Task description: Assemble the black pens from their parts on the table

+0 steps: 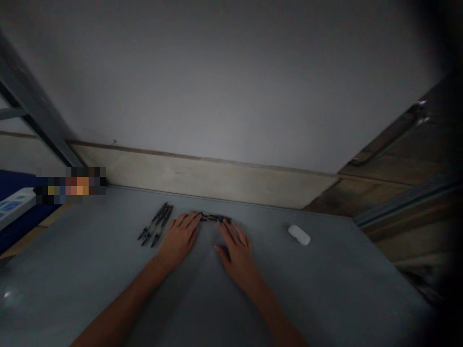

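Observation:
Several dark pens (214, 218) lie crosswise on the grey table (325, 279), between the fingertips of my two hands. My left hand (181, 235) rests palm down with its fingertips at the left end of these pens. At their right end are the fingertips of my right hand (235, 246), its fingers spread and its thumb apart. Left of my left hand, a second group of dark pens (157, 225) lies slanted on the table, side by side. Neither hand is wrapped round anything.
A white rounded case (299, 234) lies on the table to the right. Behind the table's back edge stands a wall with a tiled base (202, 178). At far left are a blue surface (14, 180) and a white box (16, 207).

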`<state>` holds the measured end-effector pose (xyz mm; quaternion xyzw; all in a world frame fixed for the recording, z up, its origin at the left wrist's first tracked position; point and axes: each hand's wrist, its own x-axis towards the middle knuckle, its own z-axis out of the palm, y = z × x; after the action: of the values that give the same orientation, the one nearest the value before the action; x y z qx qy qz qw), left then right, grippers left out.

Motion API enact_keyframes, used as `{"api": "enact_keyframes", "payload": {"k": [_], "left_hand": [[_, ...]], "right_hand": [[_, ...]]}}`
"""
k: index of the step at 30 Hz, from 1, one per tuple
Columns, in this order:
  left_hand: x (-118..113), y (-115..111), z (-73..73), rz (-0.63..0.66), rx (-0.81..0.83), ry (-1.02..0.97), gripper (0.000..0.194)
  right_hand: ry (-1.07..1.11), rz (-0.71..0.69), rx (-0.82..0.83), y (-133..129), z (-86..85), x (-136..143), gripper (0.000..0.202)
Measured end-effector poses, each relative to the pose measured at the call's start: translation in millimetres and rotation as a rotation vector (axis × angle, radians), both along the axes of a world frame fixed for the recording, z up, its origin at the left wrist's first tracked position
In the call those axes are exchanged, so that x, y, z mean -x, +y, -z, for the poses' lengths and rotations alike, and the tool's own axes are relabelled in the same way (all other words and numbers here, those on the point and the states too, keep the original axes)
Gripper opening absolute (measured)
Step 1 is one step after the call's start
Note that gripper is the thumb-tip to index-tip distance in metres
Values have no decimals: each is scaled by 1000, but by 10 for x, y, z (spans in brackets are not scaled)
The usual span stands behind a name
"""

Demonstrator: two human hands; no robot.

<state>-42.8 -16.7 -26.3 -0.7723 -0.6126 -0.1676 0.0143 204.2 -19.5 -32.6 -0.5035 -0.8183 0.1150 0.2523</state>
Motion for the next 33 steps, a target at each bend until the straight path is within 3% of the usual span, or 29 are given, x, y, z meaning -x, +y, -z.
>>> {"api": "enact_keyframes", "payload": {"k": [3,6,9,12,15,22,28,33], "left_hand": [[0,19,154,36,-58,-1,47],[15,25,202,66,-67,-8,50],[30,34,207,75,-53,-23,52],[29,54,209,58,-21,-45,41],[17,71,198,63,8,-66,32],[3,69,120,146,44,-23,31],[2,58,81,201,73,2,32],[-1,58,108,174,69,-35,31]], "right_hand": [[39,46,-4,-22,-66,44,72],[77,65,11,-28,-139,63,68],[107,62,20,-15,-188,39,62],[128,52,1,8,-191,-3,59],[162,40,-35,42,-138,-35,57],[98,41,-73,144,79,-75,51],[107,28,-71,156,94,-86,49],[72,-78,-86,146,12,-70,21]]}}
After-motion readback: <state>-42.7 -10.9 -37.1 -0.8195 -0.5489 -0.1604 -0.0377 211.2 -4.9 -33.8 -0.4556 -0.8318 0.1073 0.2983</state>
